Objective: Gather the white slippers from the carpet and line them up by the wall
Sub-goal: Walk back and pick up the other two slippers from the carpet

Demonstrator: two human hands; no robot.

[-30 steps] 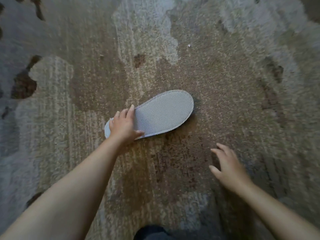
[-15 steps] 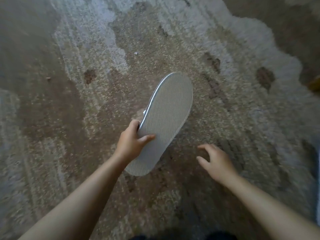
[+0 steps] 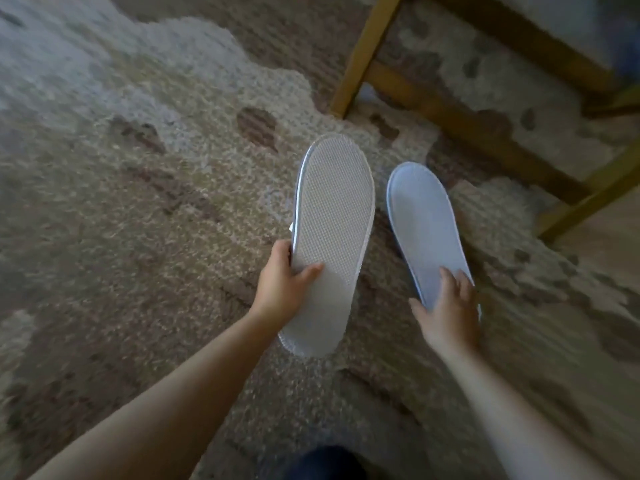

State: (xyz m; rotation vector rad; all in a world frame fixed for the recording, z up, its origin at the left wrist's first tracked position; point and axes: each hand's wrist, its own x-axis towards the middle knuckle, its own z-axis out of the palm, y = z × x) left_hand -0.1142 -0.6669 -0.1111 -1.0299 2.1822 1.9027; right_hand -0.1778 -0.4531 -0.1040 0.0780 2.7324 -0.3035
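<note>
The left hand (image 3: 282,284) grips one white slipper (image 3: 330,237) near its heel end, thumb pressed on the dotted sole and the other fingers wrapped around the left edge, so the slipper is held up off the carpet (image 3: 138,220) with its sole facing the camera and its toe pointing to the far side. Just to the right of it lies a second white slipper (image 3: 422,223), sole up, flat on the carpet as far as can be told, toe also pointing away. The right hand (image 3: 448,313) is on this slipper's near end with its fingers spread over the sole; it reads as open and laid on top, not yet closed around the edge, though the underside of the hand is hidden. Beyond the slippers, to the far right, stand the legs and crossbars of a wooden chair frame (image 3: 460,116), with bare floor past the carpet's edge. No wall shows, and no slippers are lined up anywhere in view, so the task looks to be in its gathering stage: one slipper is in hand, the second is about to be taken, and carrying and lining them up by the wall are left to do
</note>
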